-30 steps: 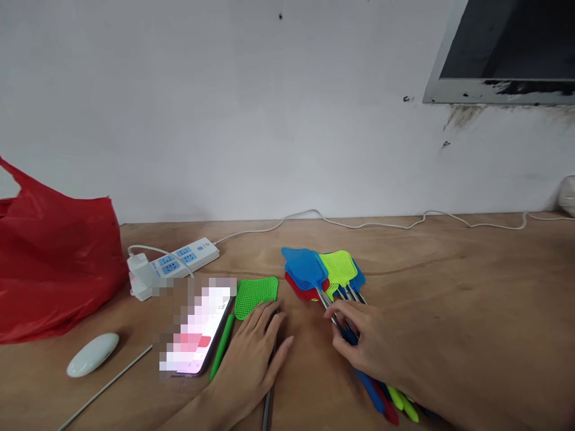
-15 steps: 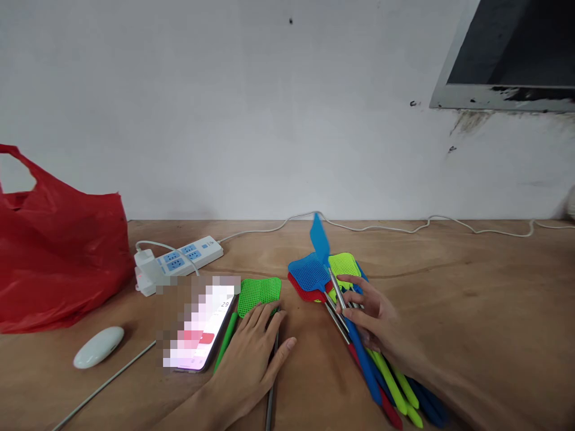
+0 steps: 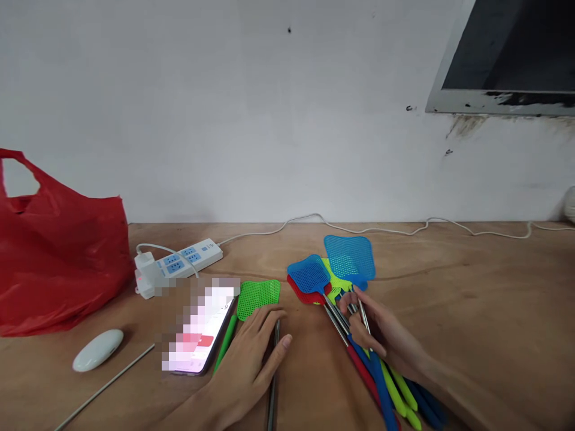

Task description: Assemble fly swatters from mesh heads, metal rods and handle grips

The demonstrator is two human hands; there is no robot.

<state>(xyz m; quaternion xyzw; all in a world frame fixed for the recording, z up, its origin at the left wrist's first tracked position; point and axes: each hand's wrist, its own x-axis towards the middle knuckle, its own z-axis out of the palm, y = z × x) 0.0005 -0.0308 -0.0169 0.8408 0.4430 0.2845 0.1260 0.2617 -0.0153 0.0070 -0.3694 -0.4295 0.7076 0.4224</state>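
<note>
The left hand (image 3: 251,353), grip spread flat, rests over a slim grey metal rod (image 3: 272,392) on the brown wooden counter (image 3: 471,311), a green plastic mesh swatter head (image 3: 259,296) at its far side; rightward, over a pile of red, blue and yellow-green plastic swatters (image 3: 309,274) (handles nearest), the right hand (image 3: 380,328) holds, in a narrow grip, a blue mesh swatter (image 3: 353,254) by its metal shaft
</note>
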